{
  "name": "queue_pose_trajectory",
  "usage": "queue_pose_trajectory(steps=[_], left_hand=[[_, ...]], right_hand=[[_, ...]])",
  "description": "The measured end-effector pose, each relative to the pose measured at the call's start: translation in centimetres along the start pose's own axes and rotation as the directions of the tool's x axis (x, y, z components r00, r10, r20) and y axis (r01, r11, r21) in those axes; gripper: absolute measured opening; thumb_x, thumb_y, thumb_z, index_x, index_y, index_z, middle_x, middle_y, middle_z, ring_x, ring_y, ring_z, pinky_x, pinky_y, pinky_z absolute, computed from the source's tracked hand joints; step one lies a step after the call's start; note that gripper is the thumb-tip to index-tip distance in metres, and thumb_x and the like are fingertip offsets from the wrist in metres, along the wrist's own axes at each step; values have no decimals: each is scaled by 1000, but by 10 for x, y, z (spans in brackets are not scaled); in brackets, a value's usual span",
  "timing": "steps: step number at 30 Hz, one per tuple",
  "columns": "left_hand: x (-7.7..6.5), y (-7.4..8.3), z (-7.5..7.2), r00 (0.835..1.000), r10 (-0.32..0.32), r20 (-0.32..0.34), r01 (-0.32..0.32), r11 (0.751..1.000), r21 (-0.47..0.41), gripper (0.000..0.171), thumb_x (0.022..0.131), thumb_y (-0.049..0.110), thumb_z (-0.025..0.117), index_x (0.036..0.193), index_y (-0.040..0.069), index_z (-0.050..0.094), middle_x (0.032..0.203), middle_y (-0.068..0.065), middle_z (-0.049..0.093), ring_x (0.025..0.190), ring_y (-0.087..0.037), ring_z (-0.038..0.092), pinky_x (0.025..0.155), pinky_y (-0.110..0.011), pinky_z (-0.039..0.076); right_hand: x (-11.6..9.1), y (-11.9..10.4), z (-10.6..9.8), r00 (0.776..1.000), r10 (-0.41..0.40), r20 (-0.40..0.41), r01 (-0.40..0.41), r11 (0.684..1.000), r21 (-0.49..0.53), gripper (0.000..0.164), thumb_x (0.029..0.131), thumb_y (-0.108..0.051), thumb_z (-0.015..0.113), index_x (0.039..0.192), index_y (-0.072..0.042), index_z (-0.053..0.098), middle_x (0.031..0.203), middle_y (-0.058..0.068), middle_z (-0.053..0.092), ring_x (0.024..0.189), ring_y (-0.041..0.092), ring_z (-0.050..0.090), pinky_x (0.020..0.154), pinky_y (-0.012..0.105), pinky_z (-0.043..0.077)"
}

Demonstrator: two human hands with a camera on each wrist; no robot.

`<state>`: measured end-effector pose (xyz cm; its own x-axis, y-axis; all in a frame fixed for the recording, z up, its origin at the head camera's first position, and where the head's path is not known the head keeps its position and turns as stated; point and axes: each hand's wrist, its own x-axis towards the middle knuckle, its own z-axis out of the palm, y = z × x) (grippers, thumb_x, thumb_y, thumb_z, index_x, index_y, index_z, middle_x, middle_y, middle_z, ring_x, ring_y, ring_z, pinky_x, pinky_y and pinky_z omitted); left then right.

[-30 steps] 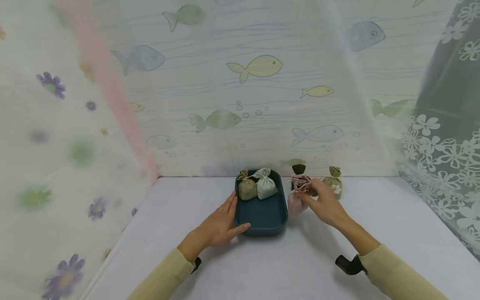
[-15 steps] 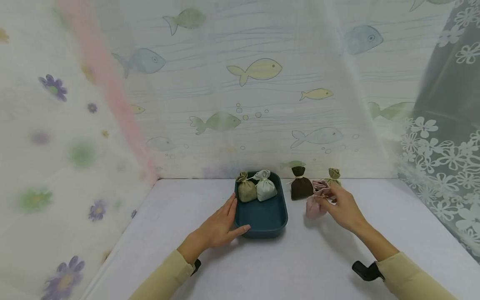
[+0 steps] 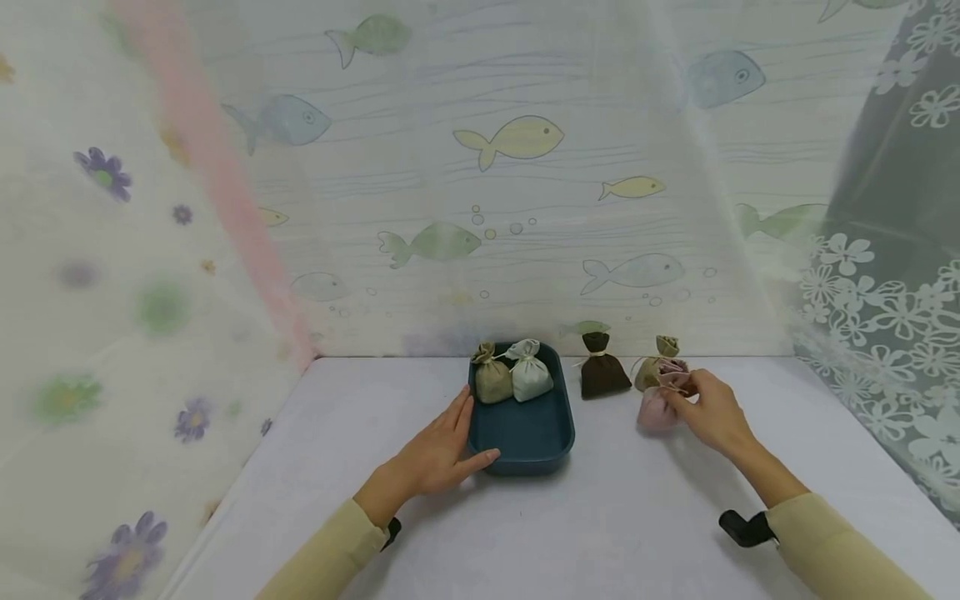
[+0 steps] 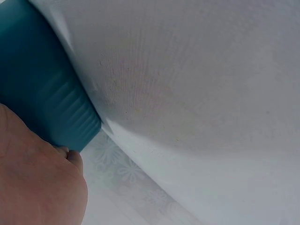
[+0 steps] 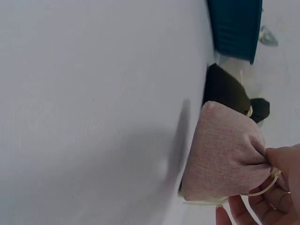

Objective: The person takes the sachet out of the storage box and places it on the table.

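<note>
My right hand (image 3: pixel 716 414) pinches a pink drawstring pouch (image 3: pixel 657 410) by its gathered neck, at the right of the table. In the right wrist view the pouch's full body (image 5: pixel 225 154) shows, its cord hanging by the fingers. Behind it, partly covered, stands an olive-beige pouch (image 3: pixel 667 345). A dark brown pouch (image 3: pixel 602 377) stands to its left. My left hand (image 3: pixel 435 450) lies with fingers extended along the left side of a dark blue tray (image 3: pixel 525 462), thumb at its near rim. Inside the tray's far end sit an olive pouch (image 3: pixel 494 383) and a white pouch (image 3: pixel 532 379).
A white cloth covers the table (image 3: pixel 525 542). At its far edge hangs a curtain (image 3: pixel 420 300) printed with fish. Flowered sheer curtains flank the left and right sides. Each wrist carries a black camera mount (image 3: pixel 746 528).
My right hand has carried the pink pouch rightward, away from the tray, uncovering the brown pouch and overlapping the olive-beige one. The left hand and tray have stayed put.
</note>
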<state>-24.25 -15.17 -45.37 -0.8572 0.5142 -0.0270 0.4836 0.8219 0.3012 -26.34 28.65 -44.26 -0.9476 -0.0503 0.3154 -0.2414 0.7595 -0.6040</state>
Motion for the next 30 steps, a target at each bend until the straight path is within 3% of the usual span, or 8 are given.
queue_pose_trajectory(steps=[10, 17, 30], left_hand=[[-1, 0, 2, 1000, 9, -4, -9, 1000, -11, 103, 100, 76, 32, 163, -2, 6, 172, -14, -5, 158, -28, 7, 124, -49, 22], [1, -1, 0, 1000, -4, 4, 4, 1000, 4, 106, 98, 79, 28, 163, -1, 6, 172, -12, -6, 158, -26, 6, 125, -46, 21], [1, 0, 0, 1000, -7, 5, 6, 1000, 3, 106, 98, 79, 29, 164, 0, 4, 172, -10, -8, 158, -24, 5, 125, -46, 21]], right_hand=[[7, 22, 3, 997, 65, 36, -64, 998, -21, 30, 100, -24, 64, 102, 6, 60, 99, 25, 66, 91, 38, 62, 67, 36, 47], [11, 22, 4, 996, 64, 63, -64, 998, -4, 37, 101, -25, 64, 108, 11, 60, 108, 32, 63, 100, 45, 62, 79, 53, 52], [-3, 19, -14, 998, 20, 59, -18, 1000, -25, 46, 101, -25, 66, 125, 14, 58, 120, 34, 58, 104, 50, 60, 83, 59, 52]])
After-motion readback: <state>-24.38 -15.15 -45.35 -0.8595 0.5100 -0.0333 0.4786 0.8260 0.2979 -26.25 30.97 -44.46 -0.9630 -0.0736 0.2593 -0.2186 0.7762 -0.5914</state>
